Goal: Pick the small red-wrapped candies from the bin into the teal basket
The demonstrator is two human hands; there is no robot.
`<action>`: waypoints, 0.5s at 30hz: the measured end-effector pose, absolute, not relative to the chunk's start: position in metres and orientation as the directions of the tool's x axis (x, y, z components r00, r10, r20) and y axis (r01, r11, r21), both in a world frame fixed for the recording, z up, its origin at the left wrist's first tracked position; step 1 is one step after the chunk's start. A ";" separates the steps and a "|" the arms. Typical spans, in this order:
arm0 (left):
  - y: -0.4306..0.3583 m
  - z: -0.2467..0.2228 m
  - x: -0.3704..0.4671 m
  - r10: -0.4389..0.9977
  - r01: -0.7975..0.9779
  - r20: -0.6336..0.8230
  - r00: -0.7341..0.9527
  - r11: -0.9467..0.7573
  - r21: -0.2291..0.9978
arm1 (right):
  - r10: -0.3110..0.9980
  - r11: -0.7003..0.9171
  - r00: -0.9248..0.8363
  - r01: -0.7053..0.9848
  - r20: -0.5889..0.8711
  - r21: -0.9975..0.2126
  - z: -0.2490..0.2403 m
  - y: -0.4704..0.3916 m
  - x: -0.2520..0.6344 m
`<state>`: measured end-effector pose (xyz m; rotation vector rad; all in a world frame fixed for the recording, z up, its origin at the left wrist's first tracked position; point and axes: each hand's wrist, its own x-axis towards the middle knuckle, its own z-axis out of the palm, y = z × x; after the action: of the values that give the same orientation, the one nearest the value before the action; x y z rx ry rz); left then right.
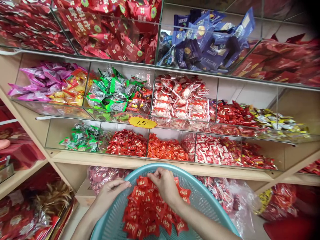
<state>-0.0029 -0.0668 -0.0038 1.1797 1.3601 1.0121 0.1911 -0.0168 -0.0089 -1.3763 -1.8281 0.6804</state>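
A teal plastic basket [207,196] with slotted sides is in front of me, below the shelves. Inside it lies a heap of small red-wrapped candies [145,211] with gold lettering. My right hand [163,185] reaches over the heap, its fingers curled and pinched at the far edge of the candies, seemingly on one wrapper. At the basket's left rim is my left hand [113,190], thumb and fingers drawn together just inside the rim. Whatever its fingertips may hold is too small to make out.
Tiered shelves with clear dividers hold purple [45,80], green [113,88], red-and-white [181,100] and blue packets [207,40]. A yellow price tag [142,122] reads 15. The wooden shelf edge [100,161] runs just beyond the basket. Bagged sweets [220,191] lie below. Another person's fingertip [4,144] shows at left.
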 end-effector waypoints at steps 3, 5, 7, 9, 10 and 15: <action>-0.067 -0.003 -0.003 0.984 0.144 -0.179 0.000 0.177 0.974 | 0.931 0.347 -0.121 0.592 0.345 -0.728 0.012 0.007 0.204; -0.066 -0.005 -0.004 0.986 0.162 -0.167 -0.011 0.167 0.973 | 0.914 0.365 -0.101 0.628 0.393 -0.687 0.027 0.030 0.214; -0.065 -0.008 -0.005 0.989 0.167 -0.147 -0.013 0.147 0.975 | 0.917 0.339 -0.082 0.675 0.390 -0.655 0.040 0.056 0.222; -0.064 -0.012 -0.006 0.991 0.166 -0.136 -0.015 0.136 0.977 | 0.949 0.250 -0.053 0.727 0.310 -0.639 0.046 0.081 0.227; -0.064 -0.014 -0.006 0.991 0.167 -0.134 -0.019 0.135 0.977 | 0.966 0.195 -0.033 0.749 0.258 -0.634 0.046 0.091 0.228; -0.063 -0.020 -0.009 0.988 0.159 -0.148 -0.033 0.152 0.976 | 0.994 0.049 0.026 0.777 0.109 -0.628 0.033 0.122 0.218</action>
<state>-0.0086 -0.0634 -0.0202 1.2014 1.4104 1.0305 0.2180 0.1221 0.0331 -1.7763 -1.7996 0.5288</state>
